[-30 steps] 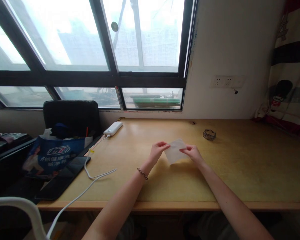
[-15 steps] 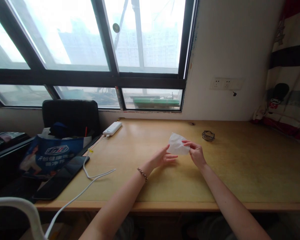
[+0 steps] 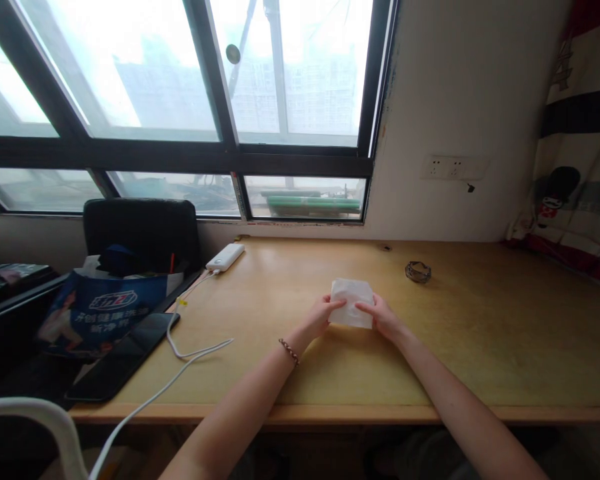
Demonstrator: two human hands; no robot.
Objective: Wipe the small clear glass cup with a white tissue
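Note:
A white, roughly square folded tissue (image 3: pixel 351 291) is held just above the wooden desk (image 3: pixel 300 380), its face towards me. My left hand (image 3: pixel 323 313) grips its left edge, thumb pressed on the front and fingers behind. At the right edge, my right hand (image 3: pixel 384 316) pinches it the same way, with the thumb on the front. The fingers behind the tissue are mostly hidden. A beaded bracelet (image 3: pixel 289 351) circles my left wrist.
A dark metal ring-shaped object (image 3: pixel 418 271) lies at the back right of the desk. To the left are a white power bank (image 3: pixel 225 257) with a white cable (image 3: pixel 190 360), a black tablet-like slab (image 3: pixel 125 360), a blue bag (image 3: pixel 100 313) and a black chair (image 3: pixel 141 230).
My left hand, open beside the tissue before, has closed on its left edge. The tissue has come lower and nearer, turned straighter, with my right hand now gripping its right side.

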